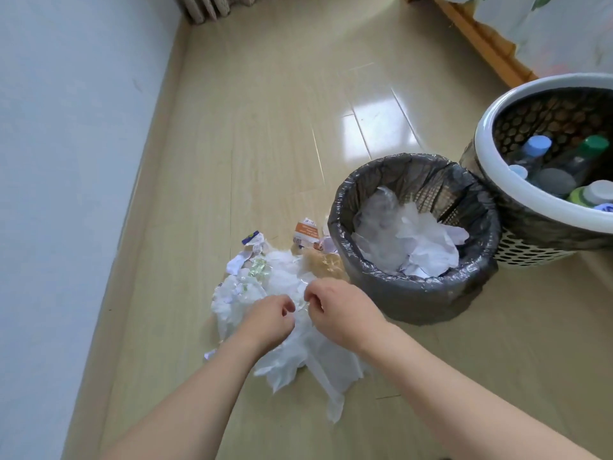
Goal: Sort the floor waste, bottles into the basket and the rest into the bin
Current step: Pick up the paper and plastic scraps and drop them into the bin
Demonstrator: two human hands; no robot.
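Note:
A heap of white plastic bags, tissue and torn paper scraps (282, 293) lies on the wooden floor in front of me. My left hand (270, 318) and my right hand (335, 308) are side by side over the heap, fingers curled, each pinching a thin clear plastic film (302, 307) between them. Just right of the heap stands the round bin (414, 293) lined with a dark bag, holding crumpled paper and plastic. Further right, the basket (484, 151) with a white rim holds several bottles (564, 174).
A pale wall (66, 161) runs along the left. A wooden bed frame edge (481, 38) crosses the top right, and a radiator (205, 5) sits at the far corner. An orange-printed carton scrap (306, 232) lies at the heap's far side.

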